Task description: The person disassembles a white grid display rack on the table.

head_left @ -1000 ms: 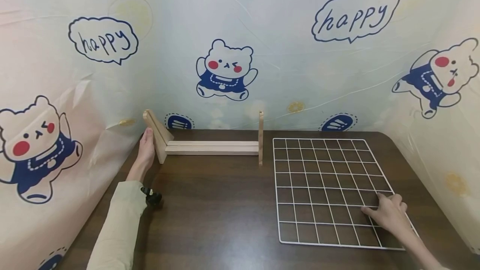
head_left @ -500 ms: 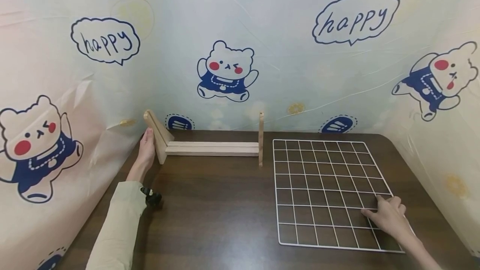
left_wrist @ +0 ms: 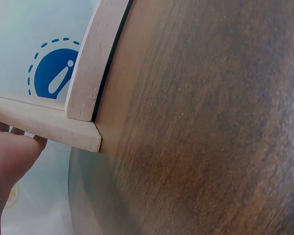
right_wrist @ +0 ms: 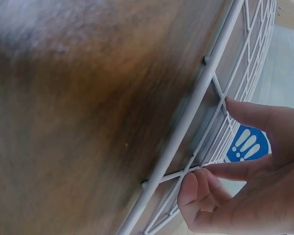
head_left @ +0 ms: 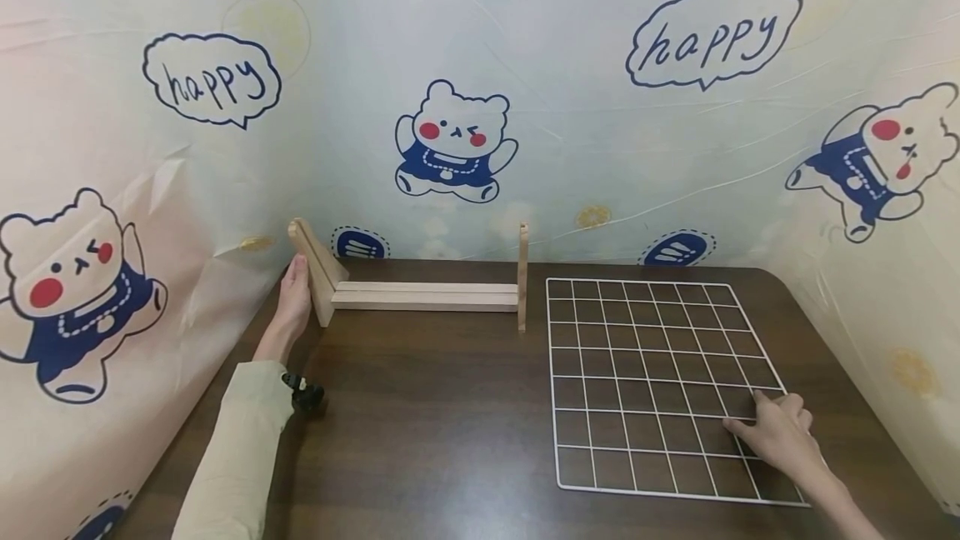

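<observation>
A low wooden rack [head_left: 424, 297] stands at the back left, with two light slats joining its upright end boards. My left hand [head_left: 293, 298] lies against the outer face of the left end board [head_left: 318, 277]. In the left wrist view its fingertips [left_wrist: 17, 130] sit behind that board and are partly hidden. A white wire grid panel [head_left: 652, 376] lies on the right. My right hand [head_left: 780, 436] rests over the panel's right side. Close up, its thumb [right_wrist: 247, 112] and index finger touch wires, apart from each other, while the other fingers are loosely bent.
Both things are on a dark brown table [head_left: 420, 415] with a rounded back right corner. A printed cloth backdrop [head_left: 562, 148] with bears and speech bubbles hangs close behind and on both sides. On my left wrist is a small black device [head_left: 303, 394].
Neither hand has visibly moved, and the rack and the wire grid panel keep their places. Only the head view shifts very slightly.
</observation>
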The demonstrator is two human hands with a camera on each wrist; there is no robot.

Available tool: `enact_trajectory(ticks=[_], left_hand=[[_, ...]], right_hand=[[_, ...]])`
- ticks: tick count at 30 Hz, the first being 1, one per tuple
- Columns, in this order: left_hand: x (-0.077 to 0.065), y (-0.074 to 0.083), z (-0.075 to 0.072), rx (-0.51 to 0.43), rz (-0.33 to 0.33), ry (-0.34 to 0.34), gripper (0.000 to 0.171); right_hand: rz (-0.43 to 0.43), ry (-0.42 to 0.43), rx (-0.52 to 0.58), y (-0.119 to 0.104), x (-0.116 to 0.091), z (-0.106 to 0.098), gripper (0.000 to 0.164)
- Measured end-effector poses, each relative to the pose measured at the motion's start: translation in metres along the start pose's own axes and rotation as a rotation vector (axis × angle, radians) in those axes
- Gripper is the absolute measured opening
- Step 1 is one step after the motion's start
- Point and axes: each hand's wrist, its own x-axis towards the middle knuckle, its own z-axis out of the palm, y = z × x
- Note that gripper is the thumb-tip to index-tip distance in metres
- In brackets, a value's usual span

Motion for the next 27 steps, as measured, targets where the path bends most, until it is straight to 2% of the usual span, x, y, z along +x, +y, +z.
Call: enact_trajectory(ticks=[9,12,15,17,21,25,27], left_hand=[[-0.004,0.008,0.003,-0.011,-0.018,0.031,0.067],[0.001,0.0,0.002,-0.006,-0.019,0.081,0.068],[0.003,-0.008,0.005,0.037,0.0,0.155,0.066],[0.0,-0.01,0.011,0.073,0.03,0.207,0.06],[-0.016,-0.007,0.03,0.175,0.082,0.302,0.053],[-0.033,0.001,0.05,0.316,0.123,0.367,0.063],[-0.041,0.006,0.061,0.407,0.123,0.364,0.07]], right_hand=[[-0.018,0.027,0.0,0.0,-0.001,0.0,0.084],[-0.023,0.028,-0.003,-0.001,-0.002,0.0,0.083],[-0.023,0.022,-0.01,-0.002,-0.004,0.0,0.085],[-0.028,0.017,-0.016,-0.003,-0.004,0.0,0.085],[-0.068,0.023,-0.054,-0.006,-0.008,-0.003,0.084],[-0.13,0.073,-0.113,-0.02,-0.014,-0.004,0.081],[-0.164,0.117,-0.115,-0.031,-0.016,-0.003,0.077]])
